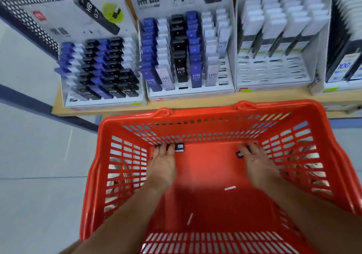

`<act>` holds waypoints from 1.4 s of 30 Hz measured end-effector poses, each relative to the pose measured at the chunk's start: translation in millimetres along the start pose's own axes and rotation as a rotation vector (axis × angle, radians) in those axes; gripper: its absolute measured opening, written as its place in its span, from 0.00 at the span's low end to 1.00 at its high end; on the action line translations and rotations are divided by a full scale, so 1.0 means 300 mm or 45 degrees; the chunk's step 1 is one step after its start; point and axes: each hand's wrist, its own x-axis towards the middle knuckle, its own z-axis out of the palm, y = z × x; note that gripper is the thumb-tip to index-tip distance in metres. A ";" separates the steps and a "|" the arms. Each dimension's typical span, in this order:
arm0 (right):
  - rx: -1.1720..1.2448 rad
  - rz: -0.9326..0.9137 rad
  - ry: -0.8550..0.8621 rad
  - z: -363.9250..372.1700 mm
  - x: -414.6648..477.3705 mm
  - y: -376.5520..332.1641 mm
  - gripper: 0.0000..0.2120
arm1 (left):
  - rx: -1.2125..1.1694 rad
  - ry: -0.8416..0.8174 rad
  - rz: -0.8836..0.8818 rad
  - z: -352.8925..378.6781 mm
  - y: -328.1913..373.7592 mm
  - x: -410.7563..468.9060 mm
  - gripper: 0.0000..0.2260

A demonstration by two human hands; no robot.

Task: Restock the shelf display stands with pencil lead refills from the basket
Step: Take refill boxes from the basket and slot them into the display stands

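Observation:
The red basket (195,116) stands in front of the shelf, and both my hands reach to its far end. My left hand (162,163) has its fingers stretched out onto dark pencil lead refills (179,147) lying against the far wall. My right hand (256,163) has a small black refill (239,154) at its thumb tip, pinched against the fingers; blur hides the details. On the shelf stand the display stands: a left one (101,101) and a middle one (188,94), both with blue, black and white HB 0.7 refills.
A third stand (274,81) at the right holds white refill packs, with empty slots in its front rows. More packs fill a stand (344,66) at the far right. Two small white scraps (230,188) lie on the basket floor. Light floor tiles (39,156) spread to the left.

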 end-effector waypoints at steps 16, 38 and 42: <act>1.347 0.543 -0.363 0.000 -0.049 -0.171 0.06 | -0.586 -0.144 -0.289 0.027 0.049 -0.059 0.13; 2.105 -0.192 -0.773 -0.613 -0.456 -0.421 0.13 | -0.724 0.282 0.446 -0.757 0.235 -0.392 0.17; 2.064 -0.321 -0.838 -0.709 -0.497 -0.421 0.19 | -0.793 0.242 0.443 -0.860 0.212 -0.405 0.16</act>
